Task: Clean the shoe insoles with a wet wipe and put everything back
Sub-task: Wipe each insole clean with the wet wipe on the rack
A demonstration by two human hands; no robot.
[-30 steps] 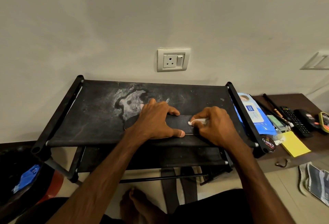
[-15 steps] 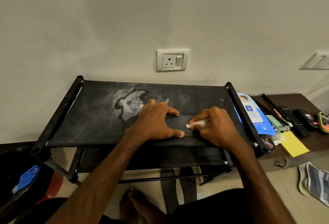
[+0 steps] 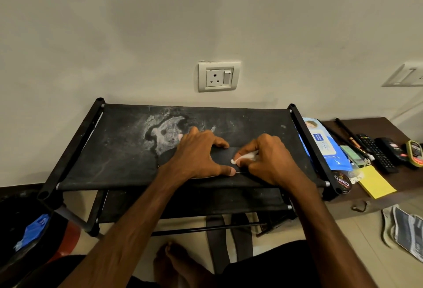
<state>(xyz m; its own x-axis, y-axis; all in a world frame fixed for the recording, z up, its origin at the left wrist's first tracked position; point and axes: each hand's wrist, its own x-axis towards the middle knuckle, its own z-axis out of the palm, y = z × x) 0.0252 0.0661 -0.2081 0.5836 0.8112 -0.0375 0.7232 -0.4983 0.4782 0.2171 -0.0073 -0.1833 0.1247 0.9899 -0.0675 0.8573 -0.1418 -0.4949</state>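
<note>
While left hand (image 3: 201, 155) presses insole (image 3: 223, 156), right (image 3: 272, 162) pinches wipe (image 3: 246, 156)

Blue wipes pack (image 3: 325, 150) reads "mee mee" on its white label, txt turned sideways. Round black tin (image 3: 342, 183) at the table (image 3: 393, 127) front edge shows "Cherry" in white script. Other print's too small to read.

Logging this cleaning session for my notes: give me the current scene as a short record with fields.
Surface: top shelf of black shoe rack
Item being cleaned: black insole, lying flat on shelf
Left hand: presses insole down
Right hand: pinches white wet wipe against insole
Nearby: blue wipes pack right of rack, yellow notepad
</note>
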